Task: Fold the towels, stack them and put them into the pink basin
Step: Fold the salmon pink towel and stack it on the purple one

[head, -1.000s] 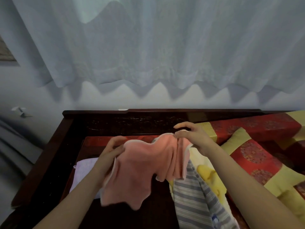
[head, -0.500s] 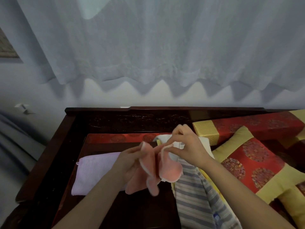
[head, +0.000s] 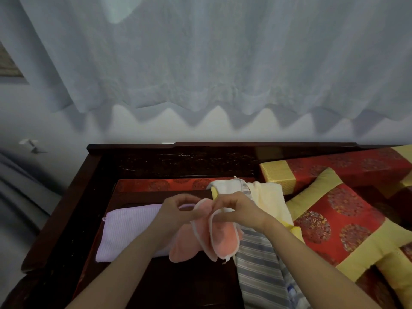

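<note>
Pinching pink towel [head: 223, 240] edges, left hand [head: 176, 216] beside right hand [head: 238, 214].

I see a sheer white curtain [head: 223, 52] at twelve o'clock, a pale wall [head: 66, 128] beneath it, a dark wooden frame [head: 223, 145] below, and red-and-yellow cushions [head: 334, 224] at three.

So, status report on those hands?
Left hand and right hand pinch pink towel, doubled over, held up. Lilac towel folded below. Nothing in the way.

We note a salmon-pink towel [head: 223, 241] with white edging; left of it a lilac towel [head: 129, 230], right of it a grey-striped towel [head: 256, 270].
</note>
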`<action>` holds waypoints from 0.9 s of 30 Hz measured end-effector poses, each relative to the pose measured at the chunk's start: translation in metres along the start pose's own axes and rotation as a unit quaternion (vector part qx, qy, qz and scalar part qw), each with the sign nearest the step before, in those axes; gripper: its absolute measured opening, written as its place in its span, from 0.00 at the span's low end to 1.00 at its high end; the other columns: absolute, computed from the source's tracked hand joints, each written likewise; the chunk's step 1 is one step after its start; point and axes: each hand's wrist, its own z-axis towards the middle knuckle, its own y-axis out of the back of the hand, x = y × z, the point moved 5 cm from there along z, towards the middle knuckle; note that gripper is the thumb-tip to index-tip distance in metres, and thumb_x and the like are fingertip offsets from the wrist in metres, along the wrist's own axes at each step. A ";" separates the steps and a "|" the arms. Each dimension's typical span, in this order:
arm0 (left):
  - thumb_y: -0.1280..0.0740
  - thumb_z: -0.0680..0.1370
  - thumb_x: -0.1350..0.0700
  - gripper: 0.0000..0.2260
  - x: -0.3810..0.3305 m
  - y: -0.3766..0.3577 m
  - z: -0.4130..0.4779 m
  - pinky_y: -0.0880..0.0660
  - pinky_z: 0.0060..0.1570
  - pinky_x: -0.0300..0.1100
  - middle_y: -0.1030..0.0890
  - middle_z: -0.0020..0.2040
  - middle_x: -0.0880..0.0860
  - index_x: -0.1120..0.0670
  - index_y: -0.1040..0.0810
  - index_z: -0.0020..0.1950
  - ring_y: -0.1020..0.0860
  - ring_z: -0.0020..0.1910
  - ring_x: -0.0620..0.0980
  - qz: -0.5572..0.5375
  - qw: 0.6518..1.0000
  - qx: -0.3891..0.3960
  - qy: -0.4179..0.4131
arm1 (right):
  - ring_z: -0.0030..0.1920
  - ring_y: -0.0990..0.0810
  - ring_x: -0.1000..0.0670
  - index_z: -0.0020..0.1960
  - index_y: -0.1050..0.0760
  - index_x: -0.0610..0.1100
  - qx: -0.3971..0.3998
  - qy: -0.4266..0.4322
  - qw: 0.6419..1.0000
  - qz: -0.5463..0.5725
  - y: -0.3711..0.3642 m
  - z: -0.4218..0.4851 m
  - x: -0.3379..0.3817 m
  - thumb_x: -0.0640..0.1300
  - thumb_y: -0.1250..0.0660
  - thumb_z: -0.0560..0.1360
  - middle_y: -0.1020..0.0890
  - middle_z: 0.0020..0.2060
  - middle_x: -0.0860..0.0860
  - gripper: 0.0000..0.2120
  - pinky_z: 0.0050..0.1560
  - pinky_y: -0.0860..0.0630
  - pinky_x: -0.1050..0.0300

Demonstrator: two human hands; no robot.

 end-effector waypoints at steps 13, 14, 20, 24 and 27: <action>0.31 0.75 0.61 0.07 0.015 -0.015 -0.008 0.20 0.49 0.43 0.14 0.44 0.52 0.51 0.15 0.46 0.16 0.47 0.50 -0.001 1.000 0.020 0.010 | 0.36 0.26 0.51 0.48 0.18 0.43 -0.077 0.018 0.997 -0.012 0.010 0.002 0.012 0.35 0.25 0.67 0.20 0.37 0.43 0.11 0.38 0.29 0.59; 0.32 0.76 0.61 0.08 0.015 -0.017 -0.008 0.19 0.49 0.44 0.14 0.44 0.52 0.49 0.15 0.46 0.17 0.47 0.51 0.015 0.999 0.030 0.005 | 0.35 0.27 0.52 0.53 0.19 0.43 -0.068 0.014 0.997 -0.016 0.010 0.003 0.011 0.34 0.25 0.67 0.20 0.35 0.47 0.15 0.37 0.30 0.62; 0.33 0.77 0.55 0.10 0.013 -0.014 -0.004 0.22 0.50 0.59 0.15 0.44 0.56 0.40 0.16 0.47 0.18 0.46 0.59 0.133 0.988 0.058 -0.050 | 0.33 0.31 0.59 0.50 0.17 0.47 -0.027 -0.003 0.997 -0.066 0.008 0.008 0.007 0.36 0.26 0.68 0.20 0.35 0.61 0.12 0.35 0.33 0.67; 0.32 0.76 0.56 0.08 0.005 -0.011 -0.002 0.21 0.53 0.53 0.15 0.45 0.48 0.44 0.16 0.48 0.17 0.47 0.48 0.128 0.989 0.045 -0.066 | 0.37 0.28 0.57 0.42 0.19 0.46 -0.034 0.008 0.993 -0.112 0.009 0.010 0.008 0.38 0.25 0.67 0.20 0.36 0.59 0.06 0.39 0.32 0.68; 0.29 0.73 0.58 0.08 -0.005 -0.008 -0.009 0.21 0.50 0.45 0.16 0.49 0.47 0.48 0.24 0.48 0.18 0.49 0.46 0.066 0.990 -0.004 -0.125 | 0.46 0.25 0.53 0.41 0.21 0.41 -0.038 0.035 0.987 -0.154 0.017 0.013 0.020 0.41 0.24 0.67 0.20 0.43 0.49 0.07 0.47 0.34 0.70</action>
